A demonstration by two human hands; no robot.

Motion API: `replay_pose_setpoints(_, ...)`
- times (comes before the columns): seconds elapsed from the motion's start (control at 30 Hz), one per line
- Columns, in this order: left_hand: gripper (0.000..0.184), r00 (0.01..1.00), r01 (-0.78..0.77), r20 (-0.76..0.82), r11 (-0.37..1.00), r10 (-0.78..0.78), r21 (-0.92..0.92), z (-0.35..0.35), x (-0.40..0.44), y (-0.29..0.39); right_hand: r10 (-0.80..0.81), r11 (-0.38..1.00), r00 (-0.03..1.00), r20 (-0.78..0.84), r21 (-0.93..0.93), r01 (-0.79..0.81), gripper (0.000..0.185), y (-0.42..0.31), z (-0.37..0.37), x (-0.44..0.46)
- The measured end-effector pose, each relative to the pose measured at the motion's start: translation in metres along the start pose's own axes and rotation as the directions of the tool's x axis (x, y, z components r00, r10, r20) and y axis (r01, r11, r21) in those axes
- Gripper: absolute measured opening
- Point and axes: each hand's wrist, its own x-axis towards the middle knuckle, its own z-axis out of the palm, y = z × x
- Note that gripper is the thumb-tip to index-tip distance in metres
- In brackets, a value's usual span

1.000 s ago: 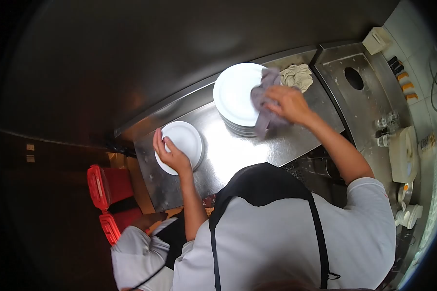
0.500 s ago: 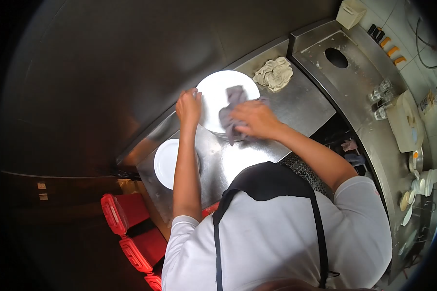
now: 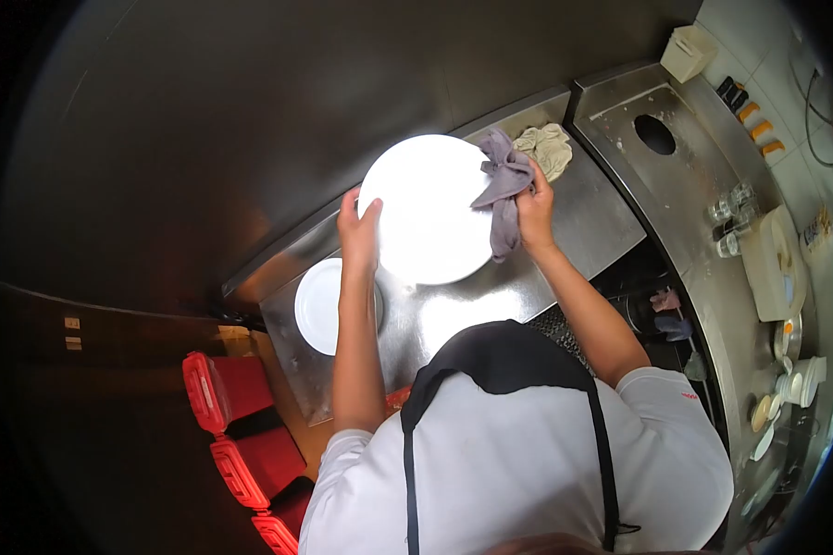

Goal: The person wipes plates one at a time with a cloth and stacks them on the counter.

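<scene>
Plate (image 3: 428, 211), held over the bench (image 3: 583, 208) between both hands. Left hand (image 3: 359, 239): fingers pinching the bare rim. Right hand (image 3: 536, 220): fingers pressing the grey cloth (image 3: 506, 182) to the opposite rim. Even support from both sides should limit tilting and slipping.
</scene>
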Motion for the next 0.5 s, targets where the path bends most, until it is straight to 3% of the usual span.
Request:
replay_pose_setpoints(0.1,0.027,0.991,0.135,0.035,0.972,-0.131,-0.193,-0.009,-0.04,0.021,0.258,0.88,0.925,0.279,0.326,-0.344,0.036,-0.039,0.015,0.004)
replay_pose_setpoints(0.13,0.028,0.983,0.179,0.063,0.964,-0.17,-0.195,-0.014,-0.05,0.023,0.268,0.823,0.867,0.421,0.368,-0.433,0.038,-0.037,0.024,0.007)
replay_pose_setpoints(0.23,0.035,0.984,0.153,0.127,0.952,-0.123,-0.266,-0.027,-0.073,0.019,0.247,0.916,0.834,0.494,0.161,-0.367,0.042,-0.038,0.056,-0.011)
replay_pose_setpoints(0.37,0.053,0.988,0.111,0.132,0.973,-0.086,-0.201,-0.042,-0.096,0.03,0.207,0.971,0.771,0.602,-0.032,-0.235,0.043,-0.02,0.083,-0.039)
replay_pose_setpoints(0.4,0.068,0.993,0.017,0.119,0.976,0.009,-0.216,-0.039,-0.103,0.048,0.208,0.974,0.745,0.634,-0.066,-0.215,0.044,-0.015,0.087,-0.049)
replay_pose_setpoints(0.5,0.092,0.996,0.046,0.091,0.957,-0.021,-0.288,-0.052,-0.114,0.039,0.225,0.974,0.673,0.704,-0.168,-0.15,0.044,-0.008,0.09,-0.08)
